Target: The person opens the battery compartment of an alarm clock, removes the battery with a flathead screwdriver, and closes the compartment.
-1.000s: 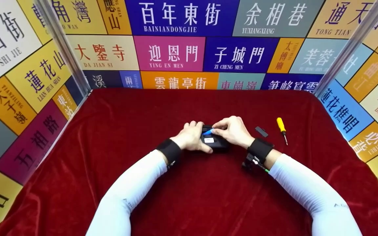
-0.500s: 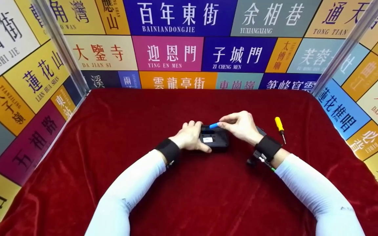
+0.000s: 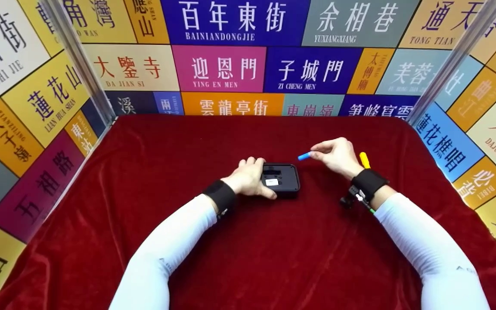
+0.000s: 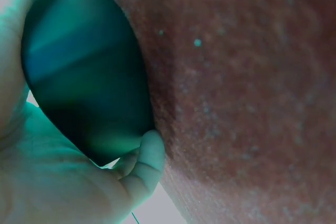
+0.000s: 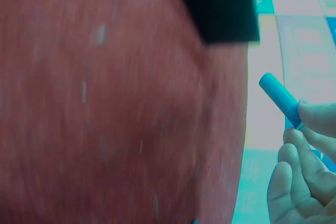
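Note:
A black rectangular device (image 3: pixel 290 177) lies on the red cloth, its recessed battery compartment and a small white label facing up. My left hand (image 3: pixel 247 178) grips its left end, fingers over the far side and thumb along the near side. In the left wrist view the device (image 4: pixel 89 72) sits dark between thumb and fingers. Up and right of it, my right hand (image 3: pixel 338 157) pinches a blue battery (image 3: pixel 304 156) by one end, clear of the device. The right wrist view shows the battery (image 5: pixel 279 98) sticking out past the fingertips.
Beyond the right hand shows the yellow handle of a screwdriver (image 3: pixel 364 160); its shaft is hidden behind the hand and wrist. Red velvet cloth (image 3: pixel 187 142) covers the table. Panels with printed Chinese signs (image 3: pixel 222 69) enclose the back and sides.
My right hand has lifted the blue battery out of the device and carried it up and to the right. The small dark cover is now hidden behind that hand. My left hand keeps its grip.

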`<move>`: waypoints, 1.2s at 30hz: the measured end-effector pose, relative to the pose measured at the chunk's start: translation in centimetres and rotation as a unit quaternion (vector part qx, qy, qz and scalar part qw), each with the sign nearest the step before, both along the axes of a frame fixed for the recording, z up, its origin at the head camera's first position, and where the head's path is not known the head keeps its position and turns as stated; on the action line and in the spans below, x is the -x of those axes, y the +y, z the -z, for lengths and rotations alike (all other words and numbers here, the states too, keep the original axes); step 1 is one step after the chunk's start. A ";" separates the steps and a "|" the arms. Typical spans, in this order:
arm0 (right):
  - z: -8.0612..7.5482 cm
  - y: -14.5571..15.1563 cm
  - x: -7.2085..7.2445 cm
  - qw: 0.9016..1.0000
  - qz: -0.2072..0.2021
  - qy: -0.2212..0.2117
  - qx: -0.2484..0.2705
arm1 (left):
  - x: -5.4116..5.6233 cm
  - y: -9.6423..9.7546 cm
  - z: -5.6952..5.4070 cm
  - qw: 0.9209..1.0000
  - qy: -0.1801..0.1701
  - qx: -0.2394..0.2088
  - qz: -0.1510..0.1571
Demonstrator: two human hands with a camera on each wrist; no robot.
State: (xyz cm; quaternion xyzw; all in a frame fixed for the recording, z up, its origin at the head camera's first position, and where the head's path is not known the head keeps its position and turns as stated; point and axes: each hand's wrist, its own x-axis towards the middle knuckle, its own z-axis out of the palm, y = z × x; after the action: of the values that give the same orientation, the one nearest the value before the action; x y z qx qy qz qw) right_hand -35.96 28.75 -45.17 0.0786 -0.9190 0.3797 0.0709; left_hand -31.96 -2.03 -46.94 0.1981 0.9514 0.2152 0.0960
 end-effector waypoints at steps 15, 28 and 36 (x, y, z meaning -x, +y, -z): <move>1.4 4.4 2.5 0.996 0.067 -0.035 -0.047 | 0.1 -0.1 -0.2 1.000 -0.008 0.009 0.003; 2.4 5.8 3.5 0.993 0.080 -0.074 -0.053 | 0.1 0.0 -0.4 1.000 -0.011 0.017 0.008; 2.6 6.1 3.4 0.992 0.070 -0.062 -0.084 | 0.3 0.1 -0.1 1.000 -0.011 0.025 0.008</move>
State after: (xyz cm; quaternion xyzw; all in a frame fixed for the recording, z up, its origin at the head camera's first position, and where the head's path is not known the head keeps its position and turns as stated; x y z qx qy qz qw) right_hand -39.40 34.83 -47.74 -0.0035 -0.9537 0.2990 0.0334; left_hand -32.30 -1.92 -46.83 0.2008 0.9538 0.1926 0.1133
